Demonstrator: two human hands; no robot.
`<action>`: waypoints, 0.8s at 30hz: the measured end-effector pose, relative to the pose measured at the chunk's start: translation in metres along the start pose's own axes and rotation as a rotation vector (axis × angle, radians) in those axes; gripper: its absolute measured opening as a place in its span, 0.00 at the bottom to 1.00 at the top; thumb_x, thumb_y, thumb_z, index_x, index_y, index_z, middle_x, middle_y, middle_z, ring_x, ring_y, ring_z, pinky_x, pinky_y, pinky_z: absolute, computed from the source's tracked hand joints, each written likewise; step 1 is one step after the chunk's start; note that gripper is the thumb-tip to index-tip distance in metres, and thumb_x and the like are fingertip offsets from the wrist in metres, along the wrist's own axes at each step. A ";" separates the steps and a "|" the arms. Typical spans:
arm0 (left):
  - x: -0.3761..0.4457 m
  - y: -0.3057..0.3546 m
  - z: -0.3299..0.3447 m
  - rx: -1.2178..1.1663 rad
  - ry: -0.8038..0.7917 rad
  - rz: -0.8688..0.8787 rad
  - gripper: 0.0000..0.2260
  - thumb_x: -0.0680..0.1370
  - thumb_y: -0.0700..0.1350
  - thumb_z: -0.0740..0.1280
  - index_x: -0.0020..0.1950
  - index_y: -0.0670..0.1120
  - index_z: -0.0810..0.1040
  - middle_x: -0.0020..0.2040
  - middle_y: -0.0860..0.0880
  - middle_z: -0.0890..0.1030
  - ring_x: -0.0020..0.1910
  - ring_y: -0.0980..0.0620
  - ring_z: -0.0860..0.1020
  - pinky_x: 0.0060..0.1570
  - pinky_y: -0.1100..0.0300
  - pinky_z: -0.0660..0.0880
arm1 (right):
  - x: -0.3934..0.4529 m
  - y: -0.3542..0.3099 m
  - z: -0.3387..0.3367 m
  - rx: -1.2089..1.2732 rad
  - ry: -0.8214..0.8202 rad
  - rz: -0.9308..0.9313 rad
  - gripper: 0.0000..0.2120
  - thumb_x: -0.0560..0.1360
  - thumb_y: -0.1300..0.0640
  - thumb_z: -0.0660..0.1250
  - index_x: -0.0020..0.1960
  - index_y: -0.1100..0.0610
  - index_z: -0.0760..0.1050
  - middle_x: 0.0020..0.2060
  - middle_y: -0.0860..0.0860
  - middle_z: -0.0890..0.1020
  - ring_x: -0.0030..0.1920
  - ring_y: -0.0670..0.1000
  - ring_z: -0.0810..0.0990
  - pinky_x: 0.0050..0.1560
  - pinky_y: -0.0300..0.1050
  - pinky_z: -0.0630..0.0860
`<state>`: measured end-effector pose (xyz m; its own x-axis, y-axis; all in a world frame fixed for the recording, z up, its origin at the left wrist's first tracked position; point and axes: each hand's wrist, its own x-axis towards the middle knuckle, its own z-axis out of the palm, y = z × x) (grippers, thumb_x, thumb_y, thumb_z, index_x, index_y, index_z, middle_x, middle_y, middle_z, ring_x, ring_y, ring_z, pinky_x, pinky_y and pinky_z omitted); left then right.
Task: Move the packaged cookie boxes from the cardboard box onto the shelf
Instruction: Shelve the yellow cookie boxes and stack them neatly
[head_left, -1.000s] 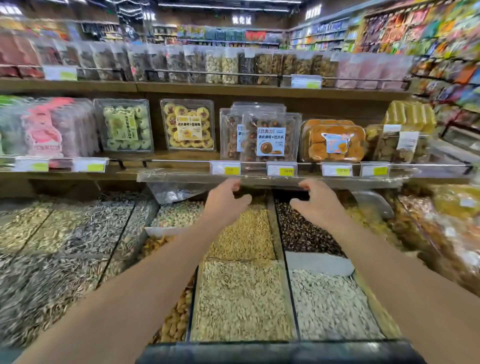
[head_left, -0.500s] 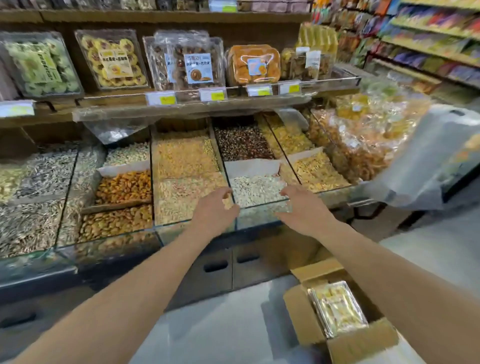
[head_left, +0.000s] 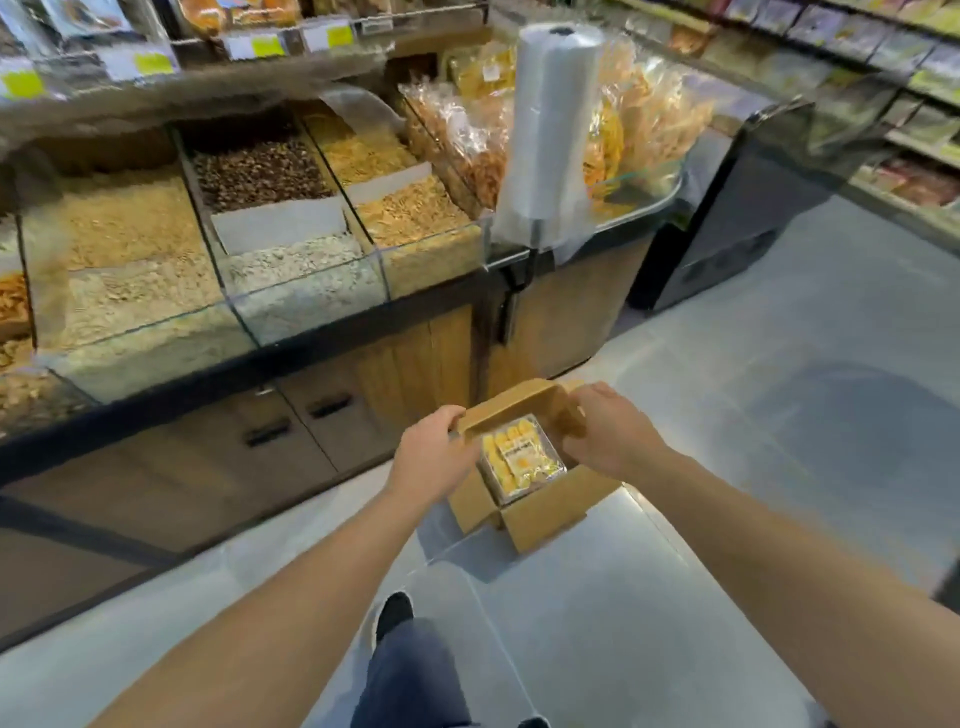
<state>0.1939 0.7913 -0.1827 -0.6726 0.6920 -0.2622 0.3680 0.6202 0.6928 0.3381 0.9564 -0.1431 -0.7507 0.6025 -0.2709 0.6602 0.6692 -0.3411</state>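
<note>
The left hand (head_left: 434, 453) reached down to the cardboard box (head_left: 540, 506) on the floor, its fingers curled over the left edge of the rear flap; whether they closed on the flap or only rested there could not be told. The right hand (head_left: 609, 432) was at the opposite side, fingers bent over the right flap and hiding most of it; its grip could not be judged either. Neither hand touched the packaged cookie box (head_left: 521, 462).

That package, a clear plastic box showing yellow cookies and a pale label, lay flat inside the cardboard box, between the two hands and uppermost in the opening. The carton's near flap hung outward toward the person, and the left flap folded down along the side.

The carton stood on the pale grey floor (head_left: 779, 441), just in front of the wooden cabinet base (head_left: 405, 364) of a display counter. Above the base, glass-fronted bins (head_left: 306, 291) held loose seeds and nuts, separated by dividers. A roll of thin plastic bags (head_left: 550, 130) stood upright on a bracket at the counter's corner, with bagged snacks (head_left: 649, 119) heaped behind it. The shelf (head_left: 218, 78) with yellow price tags ran along the top, blurred. A dark shoe (head_left: 394, 613) and a blue trouser leg (head_left: 410, 675) showed below.
</note>
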 end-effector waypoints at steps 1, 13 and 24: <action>0.001 0.004 0.008 0.006 -0.010 -0.005 0.22 0.77 0.49 0.68 0.71 0.49 0.73 0.63 0.48 0.79 0.60 0.47 0.77 0.56 0.57 0.73 | -0.002 0.013 0.001 -0.002 -0.008 0.013 0.23 0.73 0.55 0.71 0.66 0.54 0.73 0.61 0.52 0.75 0.60 0.55 0.76 0.56 0.44 0.72; 0.105 0.037 0.128 -0.014 -0.063 -0.148 0.24 0.76 0.50 0.70 0.71 0.47 0.73 0.67 0.49 0.78 0.64 0.47 0.76 0.61 0.55 0.73 | 0.100 0.138 0.021 -0.079 -0.225 0.028 0.23 0.74 0.54 0.69 0.67 0.56 0.72 0.62 0.54 0.76 0.59 0.57 0.77 0.55 0.45 0.74; 0.185 0.025 0.180 -0.068 -0.069 -0.455 0.23 0.78 0.46 0.69 0.72 0.45 0.71 0.68 0.45 0.77 0.65 0.46 0.75 0.59 0.58 0.70 | 0.220 0.192 0.069 -0.028 -0.452 -0.035 0.24 0.73 0.53 0.70 0.68 0.57 0.72 0.61 0.55 0.75 0.59 0.57 0.77 0.57 0.49 0.76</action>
<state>0.1942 1.0013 -0.3347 -0.7110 0.3793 -0.5922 0.0004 0.8423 0.5390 0.2979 1.1879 -0.3308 -0.7037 0.3330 -0.6276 0.6300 0.7010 -0.3343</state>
